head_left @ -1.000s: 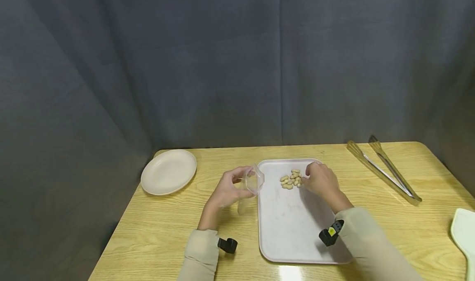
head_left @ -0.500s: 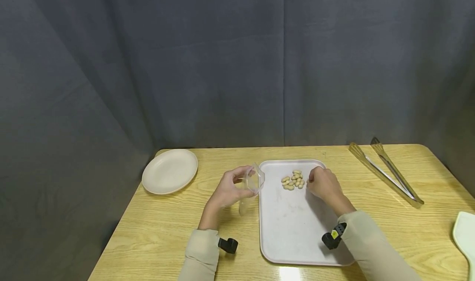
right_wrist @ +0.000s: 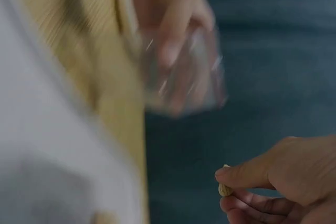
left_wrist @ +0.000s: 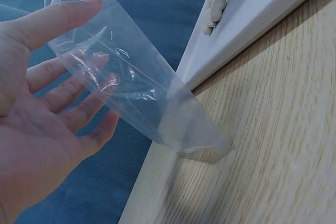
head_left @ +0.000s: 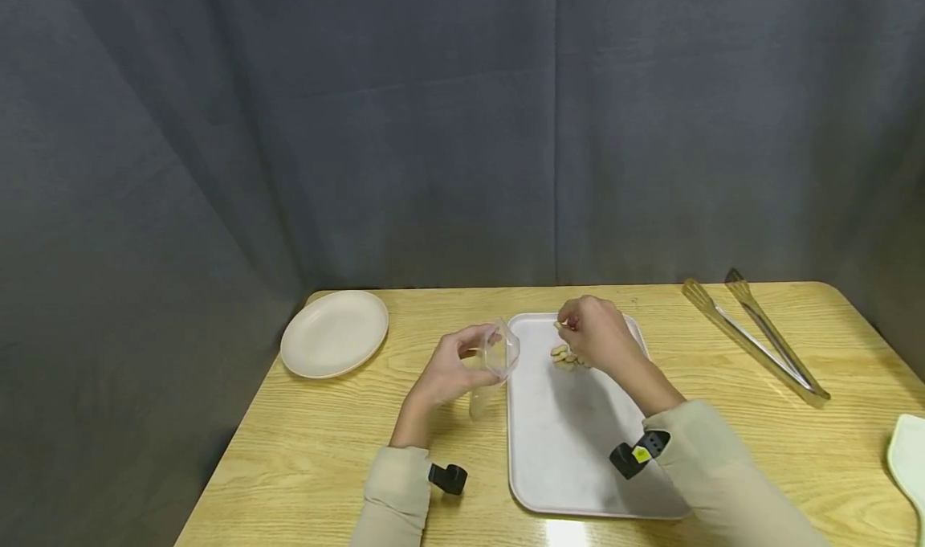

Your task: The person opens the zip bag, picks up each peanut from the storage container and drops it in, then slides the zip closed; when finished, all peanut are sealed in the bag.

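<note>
A clear plastic bag [left_wrist: 142, 93] hangs from my left hand [head_left: 450, 372], its mouth spread wide and facing right. Thumb and fingers of that hand grip the bag near its opening, just left of the tray; I see nothing inside the bag. Between the thumb and fingers of my right hand [head_left: 601, 334] is one unshelled peanut [right_wrist: 224, 186], pinched and raised above the far part of the tray. Below that hand a small pile of peanuts [head_left: 564, 359] lies on the pale tray [head_left: 571, 451], partly covered by the hand in the head view.
At the back left of the wooden table [head_left: 289, 467] lies a round cream plate [head_left: 335, 334]. Metal tongs [head_left: 766, 342] lie spread at the back right. A pale green flat utensil [head_left: 909, 459] is cut off at the right edge. A dark curtain [head_left: 462, 129] hangs behind.
My right hand has risen from the right side of the pile and moved left toward the bag, carrying a peanut. The left hand with the bag has hardly moved.
</note>
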`<state>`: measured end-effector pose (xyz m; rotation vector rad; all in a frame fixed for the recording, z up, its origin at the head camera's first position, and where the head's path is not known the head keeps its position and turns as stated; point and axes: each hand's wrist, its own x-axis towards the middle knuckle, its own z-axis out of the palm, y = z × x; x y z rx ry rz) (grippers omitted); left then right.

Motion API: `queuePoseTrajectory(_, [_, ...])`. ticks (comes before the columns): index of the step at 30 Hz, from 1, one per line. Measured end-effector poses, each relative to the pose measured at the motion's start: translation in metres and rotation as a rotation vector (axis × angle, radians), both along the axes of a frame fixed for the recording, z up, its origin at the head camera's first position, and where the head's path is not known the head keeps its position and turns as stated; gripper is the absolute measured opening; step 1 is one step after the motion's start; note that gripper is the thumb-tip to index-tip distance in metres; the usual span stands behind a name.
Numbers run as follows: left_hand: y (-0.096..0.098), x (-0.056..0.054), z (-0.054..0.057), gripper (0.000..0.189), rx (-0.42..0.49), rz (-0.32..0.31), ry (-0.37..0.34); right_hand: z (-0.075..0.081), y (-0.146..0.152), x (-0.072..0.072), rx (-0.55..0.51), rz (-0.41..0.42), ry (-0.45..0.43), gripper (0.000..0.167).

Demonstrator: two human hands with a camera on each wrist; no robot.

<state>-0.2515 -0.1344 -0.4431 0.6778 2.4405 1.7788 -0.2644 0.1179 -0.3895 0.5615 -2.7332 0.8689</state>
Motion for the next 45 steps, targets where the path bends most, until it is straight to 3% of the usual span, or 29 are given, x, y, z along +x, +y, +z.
queuePoseTrajectory(4, [0.003, -0.001, -0.001, 0.068, 0.017, -0.012, -0.017, 0.019, -0.019, 0.012, -0.066, 0.070, 0.035, 0.006])
queuePoseTrajectory(8, [0.007, -0.001, 0.003, 0.068, 0.035, -0.024, -0.033, 0.026, -0.032, 0.018, -0.098, 0.109, 0.037, 0.010])
queuePoseTrajectory(10, [0.008, 0.002, 0.008, 0.067, 0.039, -0.031, -0.036, 0.026, -0.037, 0.019, -0.102, 0.124, 0.028, 0.010])
queuePoseTrajectory(14, [0.007, 0.002, 0.007, 0.066, 0.038, -0.036, -0.035, 0.025, -0.043, 0.020, -0.103, 0.142, 0.012, 0.010])
queuePoseTrajectory(16, [0.006, -0.002, -0.001, 0.065, 0.044, -0.032, -0.033, 0.025, -0.045, 0.021, -0.103, 0.147, 0.003, 0.011])
queuePoseTrajectory(35, [0.003, 0.000, -0.002, 0.065, 0.019, -0.039, -0.038, 0.025, -0.044, 0.020, -0.071, 0.153, -0.036, 0.011])
queuePoseTrajectory(40, [0.001, 0.000, -0.001, 0.067, 0.030, -0.033, -0.050, 0.018, -0.021, 0.008, -0.038, 0.086, -0.067, 0.010])
queuePoseTrajectory(45, [0.002, 0.001, -0.001, 0.068, 0.039, -0.039, -0.052, -0.009, 0.009, -0.006, 0.041, 0.018, -0.073, 0.009])
